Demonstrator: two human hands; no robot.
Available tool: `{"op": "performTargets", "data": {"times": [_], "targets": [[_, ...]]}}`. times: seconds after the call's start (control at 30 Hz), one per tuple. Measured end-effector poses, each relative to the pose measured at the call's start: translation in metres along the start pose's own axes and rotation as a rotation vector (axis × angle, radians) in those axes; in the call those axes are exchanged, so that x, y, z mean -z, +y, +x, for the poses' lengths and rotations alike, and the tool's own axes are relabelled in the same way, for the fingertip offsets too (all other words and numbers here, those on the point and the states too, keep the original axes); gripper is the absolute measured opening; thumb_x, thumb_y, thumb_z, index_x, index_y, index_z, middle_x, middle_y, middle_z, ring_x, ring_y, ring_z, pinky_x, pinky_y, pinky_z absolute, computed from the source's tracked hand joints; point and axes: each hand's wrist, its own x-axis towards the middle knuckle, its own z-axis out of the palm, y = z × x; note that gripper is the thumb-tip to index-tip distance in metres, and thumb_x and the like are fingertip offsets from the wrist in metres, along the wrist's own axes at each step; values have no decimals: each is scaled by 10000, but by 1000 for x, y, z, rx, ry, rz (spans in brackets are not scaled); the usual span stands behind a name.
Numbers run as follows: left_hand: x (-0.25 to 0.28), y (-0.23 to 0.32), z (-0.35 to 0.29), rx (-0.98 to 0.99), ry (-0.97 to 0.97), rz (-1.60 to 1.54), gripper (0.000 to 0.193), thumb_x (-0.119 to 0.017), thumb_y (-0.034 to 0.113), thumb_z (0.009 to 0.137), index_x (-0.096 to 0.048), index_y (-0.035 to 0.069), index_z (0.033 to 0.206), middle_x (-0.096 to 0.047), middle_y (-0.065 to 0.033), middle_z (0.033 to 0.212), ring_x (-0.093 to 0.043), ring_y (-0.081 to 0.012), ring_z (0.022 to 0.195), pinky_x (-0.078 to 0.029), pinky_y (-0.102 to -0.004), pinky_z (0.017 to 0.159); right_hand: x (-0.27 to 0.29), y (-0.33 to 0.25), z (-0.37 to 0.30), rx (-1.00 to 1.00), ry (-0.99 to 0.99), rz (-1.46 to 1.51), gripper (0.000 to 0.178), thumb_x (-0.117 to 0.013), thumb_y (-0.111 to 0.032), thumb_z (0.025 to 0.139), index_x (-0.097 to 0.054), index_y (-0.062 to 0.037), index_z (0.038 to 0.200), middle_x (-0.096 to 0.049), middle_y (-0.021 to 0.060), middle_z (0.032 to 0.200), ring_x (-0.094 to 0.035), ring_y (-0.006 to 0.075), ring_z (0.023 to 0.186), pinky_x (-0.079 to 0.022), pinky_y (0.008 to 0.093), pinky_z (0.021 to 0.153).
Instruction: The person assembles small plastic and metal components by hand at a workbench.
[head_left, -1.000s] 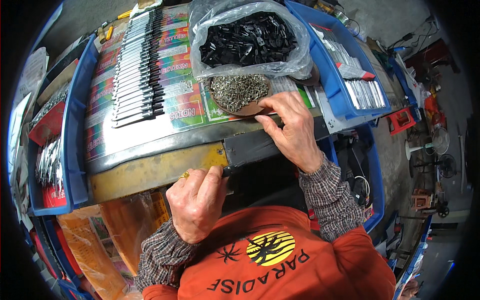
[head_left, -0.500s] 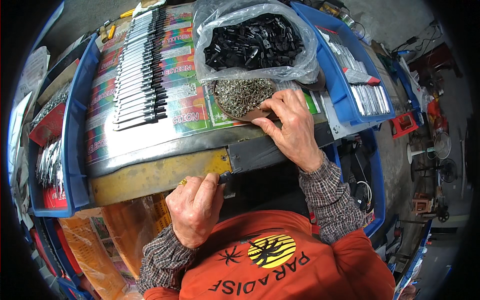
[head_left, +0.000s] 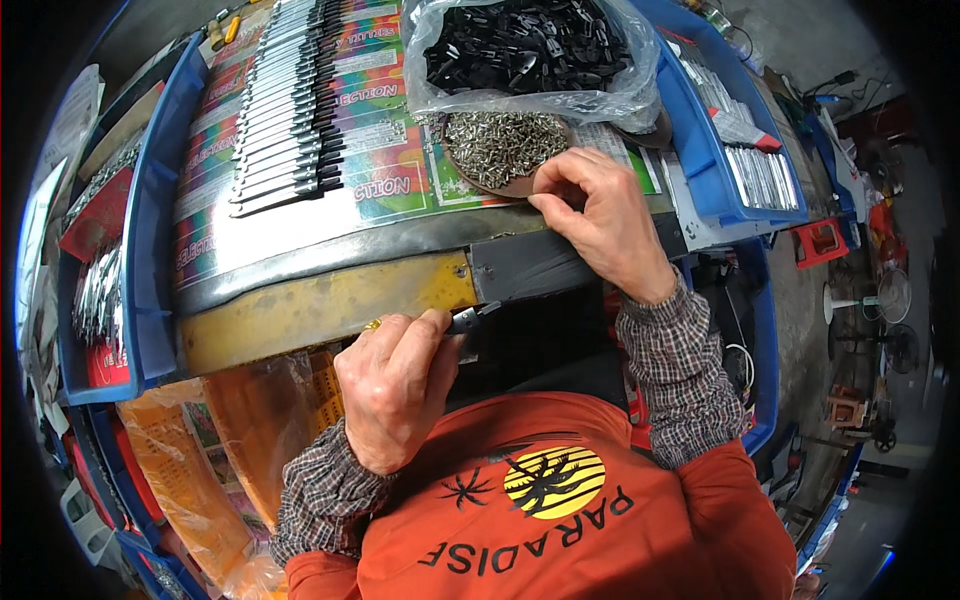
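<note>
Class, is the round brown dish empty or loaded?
Loaded: small metal pieces are heaped over most of the dish; some brown edge shows bare.

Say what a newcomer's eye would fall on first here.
Likely the long row of silver pieces with dark ends, on the bench at left. Next, the clear bag of black parts at top centre, with a heap of small metal pins just below, beside the right hand. Lower down, the left hand grips a small dark piece.

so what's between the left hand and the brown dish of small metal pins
In the head view, beyond the black piece in the left hand, the table's front edge runs between them.
</note>
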Motion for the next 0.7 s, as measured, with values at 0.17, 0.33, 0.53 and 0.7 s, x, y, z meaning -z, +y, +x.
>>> {"op": "performTargets", "data": {"times": [0.17,0.33,0.53,0.7], "targets": [[4,4,0,64,-41,-111,190,-712,-11,707,-611,12,867,-560,-109,678,-563,-260,568,-440,-336,518,-5,-40,-30,-31,-29,290,108,-663,-13,753,-575,4,814,-582,91,762,-571,217,691,-458,321,607],[2,8,0,61,-30,-133,178,-712,-13,719,-614,14,865,-556,-104,670,-556,-235,553,-432,-322,506,-22,-49,-48,230,-32,395,125,-678,-29,756,-576,-17,825,-622,90,847,-590,240,794,-471,343,730],[2,16,-2,42,-33,-112,175,-708,-15,722,-616,11,869,-559,-104,670,-560,-241,558,-435,-324,507,-25,-52,-56,253,-10,360,134,-675,-35,755,-559,-17,819,-616,91,876,-586,254,826,-466,354,751],[2,16,-3,22,-38,-59,179,-702,-11,718,-618,13,874,-565,-114,681,-572,-272,584,-451,-348,529,-28,-52,-58,250,-22,330,158,-681,-34,747,-545,-19,826,-607,99,883,-588,260,823,-467,361,744]]}}
